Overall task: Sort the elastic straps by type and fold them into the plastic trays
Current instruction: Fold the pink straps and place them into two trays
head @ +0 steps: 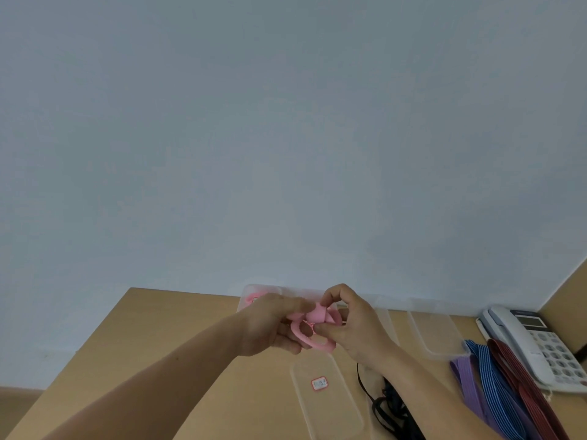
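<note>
In the head view, both hands work a pink elastic strap (313, 328) in the air above the tabletop (197, 360). The left hand (273, 325) is clamped on one side of the strap's loops, and the right hand (352, 325) pinches the other side between thumb and fingers, so the strap is mid-fold and not yet in a tray.

As for progress, a tray at the far edge (254, 295) already seems to hold something pink, partly hidden behind the hands. A clear tray with a red-bordered label (327, 404) lies empty just below the hands, and another clear tray (435, 331) to the right also looks empty. Purple straps (470, 385), blue striped straps (490, 382) and dark red straps (521, 379) lie loose at the right, with black straps (390, 408) near the right forearm. I judge most of the sorting is left.

The tabletop is light wood against a plain pale wall (286, 138). A desk telephone (540, 341) sits in the right corner.
</note>
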The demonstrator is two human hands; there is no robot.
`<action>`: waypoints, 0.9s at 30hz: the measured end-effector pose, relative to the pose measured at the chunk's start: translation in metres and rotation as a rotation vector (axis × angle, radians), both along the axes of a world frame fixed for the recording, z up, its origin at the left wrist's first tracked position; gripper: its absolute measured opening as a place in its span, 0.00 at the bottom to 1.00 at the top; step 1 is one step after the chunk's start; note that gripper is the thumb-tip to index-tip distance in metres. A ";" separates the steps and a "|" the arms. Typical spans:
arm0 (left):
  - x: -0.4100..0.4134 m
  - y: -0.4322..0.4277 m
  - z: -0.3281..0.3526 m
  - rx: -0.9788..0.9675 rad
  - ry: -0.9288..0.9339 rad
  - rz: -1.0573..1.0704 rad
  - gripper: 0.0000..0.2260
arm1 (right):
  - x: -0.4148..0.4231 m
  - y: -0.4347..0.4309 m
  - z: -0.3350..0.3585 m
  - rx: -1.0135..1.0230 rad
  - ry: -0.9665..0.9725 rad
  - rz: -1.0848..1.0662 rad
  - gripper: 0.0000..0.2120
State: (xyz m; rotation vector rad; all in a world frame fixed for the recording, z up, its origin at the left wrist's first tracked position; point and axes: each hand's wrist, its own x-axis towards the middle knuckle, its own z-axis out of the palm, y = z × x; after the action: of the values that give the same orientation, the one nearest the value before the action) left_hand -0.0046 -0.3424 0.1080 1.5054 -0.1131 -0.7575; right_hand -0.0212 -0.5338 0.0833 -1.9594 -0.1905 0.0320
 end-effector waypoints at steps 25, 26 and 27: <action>0.001 0.009 -0.009 -0.098 -0.027 -0.073 0.16 | 0.001 0.010 0.011 0.219 0.040 0.020 0.14; 0.002 0.010 -0.009 -0.107 -0.022 -0.074 0.16 | 0.002 0.011 0.011 0.205 0.030 0.024 0.14; 0.002 0.012 -0.009 -0.115 -0.019 -0.070 0.16 | 0.001 0.011 0.012 0.185 0.020 0.025 0.14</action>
State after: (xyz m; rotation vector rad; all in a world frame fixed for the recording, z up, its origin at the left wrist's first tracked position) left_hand -0.0021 -0.3301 0.0987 1.4050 -0.2211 -0.7796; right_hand -0.0199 -0.5224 0.0954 -1.7721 -0.1980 0.0491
